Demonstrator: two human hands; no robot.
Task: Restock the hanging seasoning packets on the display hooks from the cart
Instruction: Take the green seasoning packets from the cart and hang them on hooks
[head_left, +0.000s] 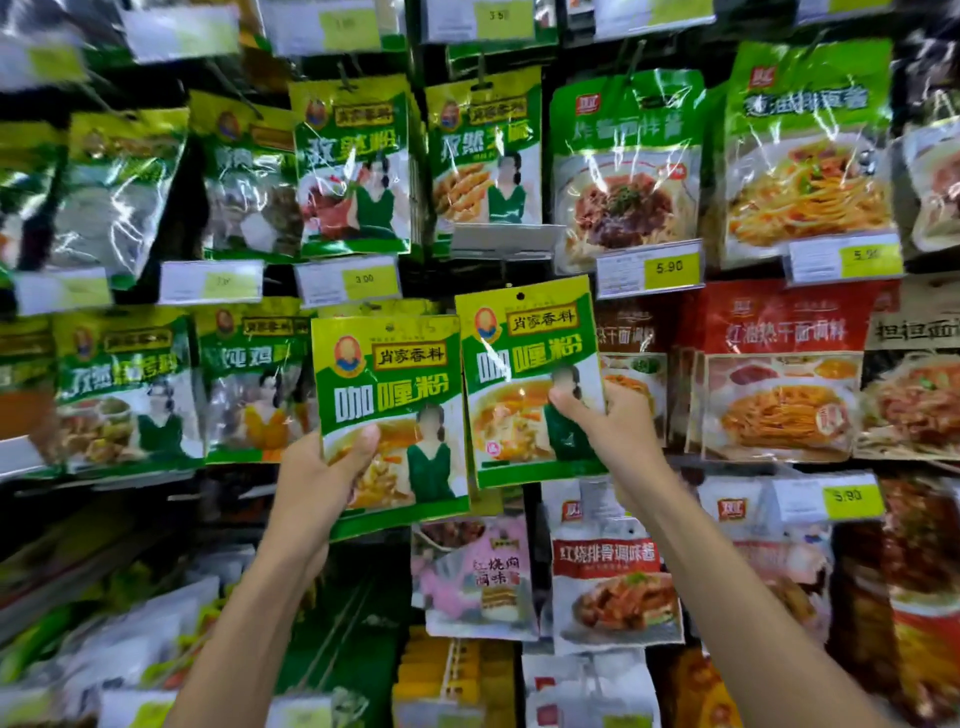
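My left hand (319, 475) grips a green and yellow curry powder packet (387, 395) by its lower left corner, thumb on the front. My right hand (605, 421) pinches a second, matching curry powder packet (524, 358) at its right edge and holds it a little higher, its punched hole near the top. Both packets are upright in front of the middle row of the display, side by side and nearly touching. The hook behind them is hidden. No cart is in view.
Rows of hanging seasoning packets fill the display: green ones (353, 166) above and to the left, red noodle sauce packets (779, 374) to the right, braised rib sauce packets (613, 571) below. Price tags (649, 270) stick out on the hook ends. Yellow boxes (452, 680) sit at the bottom.
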